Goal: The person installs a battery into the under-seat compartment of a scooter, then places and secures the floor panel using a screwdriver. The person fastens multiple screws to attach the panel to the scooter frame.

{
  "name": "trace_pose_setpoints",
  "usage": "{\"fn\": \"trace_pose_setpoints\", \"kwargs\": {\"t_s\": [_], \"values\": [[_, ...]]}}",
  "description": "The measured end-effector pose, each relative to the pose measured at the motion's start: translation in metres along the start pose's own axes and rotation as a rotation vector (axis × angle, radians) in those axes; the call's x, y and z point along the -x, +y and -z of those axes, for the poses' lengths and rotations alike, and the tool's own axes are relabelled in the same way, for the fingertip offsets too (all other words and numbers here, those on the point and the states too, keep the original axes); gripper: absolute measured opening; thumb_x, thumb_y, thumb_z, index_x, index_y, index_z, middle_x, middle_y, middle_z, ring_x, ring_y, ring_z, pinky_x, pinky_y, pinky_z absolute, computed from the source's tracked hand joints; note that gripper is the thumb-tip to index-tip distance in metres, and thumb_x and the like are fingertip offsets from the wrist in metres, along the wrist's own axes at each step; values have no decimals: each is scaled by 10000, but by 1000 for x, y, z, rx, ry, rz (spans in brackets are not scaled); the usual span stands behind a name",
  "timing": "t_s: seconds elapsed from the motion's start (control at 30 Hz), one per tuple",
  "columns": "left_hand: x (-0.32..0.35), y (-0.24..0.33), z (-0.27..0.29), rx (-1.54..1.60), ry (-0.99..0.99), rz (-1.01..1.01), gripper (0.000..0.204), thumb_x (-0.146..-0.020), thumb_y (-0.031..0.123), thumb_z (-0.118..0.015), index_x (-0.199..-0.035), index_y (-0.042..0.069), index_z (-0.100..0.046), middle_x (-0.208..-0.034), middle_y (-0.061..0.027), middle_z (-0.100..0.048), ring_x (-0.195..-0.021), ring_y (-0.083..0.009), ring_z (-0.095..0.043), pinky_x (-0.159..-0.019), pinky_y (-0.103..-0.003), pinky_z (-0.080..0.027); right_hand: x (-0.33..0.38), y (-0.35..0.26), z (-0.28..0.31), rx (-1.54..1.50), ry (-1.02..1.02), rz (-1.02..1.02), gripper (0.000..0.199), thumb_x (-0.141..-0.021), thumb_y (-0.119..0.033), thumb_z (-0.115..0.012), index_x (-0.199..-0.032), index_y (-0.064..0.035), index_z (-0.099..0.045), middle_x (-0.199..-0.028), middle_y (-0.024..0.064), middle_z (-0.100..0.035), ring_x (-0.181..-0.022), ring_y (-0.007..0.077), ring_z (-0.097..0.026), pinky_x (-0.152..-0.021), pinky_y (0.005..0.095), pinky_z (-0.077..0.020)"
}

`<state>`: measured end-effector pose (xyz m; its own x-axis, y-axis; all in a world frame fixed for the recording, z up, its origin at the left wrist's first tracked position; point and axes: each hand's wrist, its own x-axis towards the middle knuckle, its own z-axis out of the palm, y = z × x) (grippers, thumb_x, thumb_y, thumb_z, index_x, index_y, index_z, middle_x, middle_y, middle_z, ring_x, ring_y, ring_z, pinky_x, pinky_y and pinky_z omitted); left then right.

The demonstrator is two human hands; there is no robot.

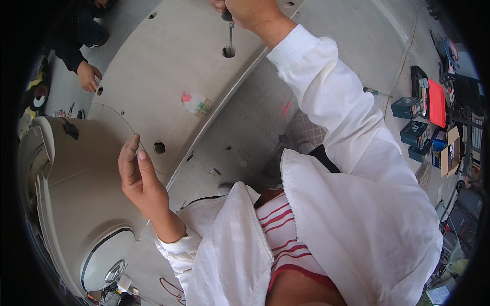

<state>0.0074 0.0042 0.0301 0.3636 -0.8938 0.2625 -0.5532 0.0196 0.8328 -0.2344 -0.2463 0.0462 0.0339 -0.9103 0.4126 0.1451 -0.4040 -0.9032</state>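
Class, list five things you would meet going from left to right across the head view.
Another person's bare hand below a black sleeve → wearer's bare left hand → dark-handled screwdriver with steel shaft → green-handled tool on grey floor → flat red case lid.

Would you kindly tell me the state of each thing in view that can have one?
Screwdriver: gripped in the right hand, shaft reaching into a hole in the beige panel, tip hidden.
Left hand: fingers bent, thumb close to them; whether it holds something small is unclear.
Round hole by the left hand: uncovered.
White jacket: unzipped.
Cardboard box: open.
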Motion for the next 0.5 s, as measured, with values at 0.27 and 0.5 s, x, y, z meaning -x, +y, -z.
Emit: {"fn": "trace_pose_setpoints", "kwargs": {"t_s": [0.27,0.5], "values": [[-3,15,1,-88,-10,2,247,-960,111,-686,-1175,5,-744,-1228,-179,-689,-1119,-271,-665,-970,-369,-522,26,-121,74,-28,-317,-103,358,-952,-362,-682,-801,-69,-544,-621,-21,-485,-542,55,-446,-500,221,-348],[6,19,-2,-110,-12,-48,247,-923,63,-689,-1156,-1,-744,-1210,-182,-694,-1096,-303,-670,-967,-382,-520,243,145,185,922,-339,-797,367,-908,-312,-761,-911,28,-620,-769,197,-658,-714,296,-634,-713,412,-517]]}}
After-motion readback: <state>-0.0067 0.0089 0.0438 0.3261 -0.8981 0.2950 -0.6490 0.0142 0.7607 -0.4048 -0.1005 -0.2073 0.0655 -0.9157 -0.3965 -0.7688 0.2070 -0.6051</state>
